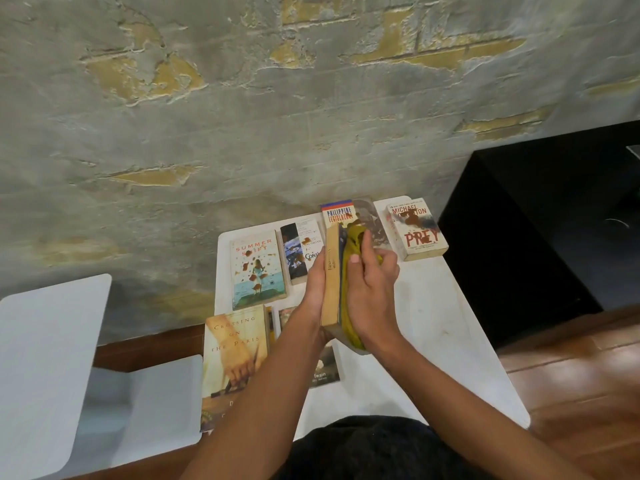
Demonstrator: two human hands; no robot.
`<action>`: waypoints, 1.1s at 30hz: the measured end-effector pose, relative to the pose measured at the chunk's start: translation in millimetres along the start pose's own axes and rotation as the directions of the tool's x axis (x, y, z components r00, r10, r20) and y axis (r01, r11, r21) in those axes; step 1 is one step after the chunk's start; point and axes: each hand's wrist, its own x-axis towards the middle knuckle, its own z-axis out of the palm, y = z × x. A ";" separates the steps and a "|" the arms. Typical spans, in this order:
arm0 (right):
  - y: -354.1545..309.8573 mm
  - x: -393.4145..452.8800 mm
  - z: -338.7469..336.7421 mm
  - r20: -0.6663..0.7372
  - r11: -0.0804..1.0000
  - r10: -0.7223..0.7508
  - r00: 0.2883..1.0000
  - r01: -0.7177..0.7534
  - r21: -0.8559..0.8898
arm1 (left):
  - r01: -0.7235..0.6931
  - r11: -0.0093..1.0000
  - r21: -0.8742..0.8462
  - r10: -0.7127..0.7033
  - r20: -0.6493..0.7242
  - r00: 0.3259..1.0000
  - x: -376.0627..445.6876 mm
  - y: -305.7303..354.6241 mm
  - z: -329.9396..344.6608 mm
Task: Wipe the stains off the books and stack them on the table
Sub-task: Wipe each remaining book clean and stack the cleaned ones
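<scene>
My left hand [316, 278] grips a paperback [330, 282] held on edge above the white table [433, 327], its yellowed page edge facing me. My right hand [372, 289] presses a mustard-yellow cloth [353, 244] against the book's right face, fingers curled on the cloth. Stained books lie flat on the table: Summer Sisters [257, 268], Contact [300, 249], Philippine Legislature [341, 213] and Prey [417, 228]. Crossing on the Paris [233, 362] lies near the left front. A Twain book [325, 368] and another book [285, 317] are partly hidden by my arms.
A rough plaster wall rises right behind the table. A white chair [48, 358] stands to the left. A black cabinet [540, 230] is at the right, over a wooden floor [581, 386]. The table's right half shows bare white surface.
</scene>
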 end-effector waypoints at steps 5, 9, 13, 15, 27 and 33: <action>-21.4 35.2 -6.3 -0.080 1.000 -0.007 0.997 0.006 -0.008 | 0.124 0.990 -0.062 -0.121 0.048 0.991 -2.8 -13.0 7.7; -15.0 78.9 -13.7 -0.174 0.996 0.019 0.985 -0.035 -0.088 | 0.237 0.965 0.115 -0.242 0.031 0.970 -5.3 -9.8 19.7; 8.1 91.8 -18.1 -0.220 0.987 -0.007 0.976 -0.029 -0.157 | 0.392 0.913 0.113 -0.406 0.158 0.900 -7.5 -5.2 5.3; 21.8 90.8 -21.4 -0.229 0.984 0.014 0.973 -0.054 -0.171 | 0.425 0.899 0.106 -0.437 0.254 0.863 -8.4 -1.8 -2.5; 99.3 58.0 -49.0 -0.191 0.944 0.321 0.928 -0.330 -0.017 | 0.340 0.929 0.144 -0.335 -0.053 0.941 24.2 -27.4 -68.9; 156.2 29.8 -80.4 -0.154 0.868 0.496 0.854 -0.493 0.065 | 0.163 0.928 0.336 -0.006 -0.424 0.906 32.6 -58.6 -108.1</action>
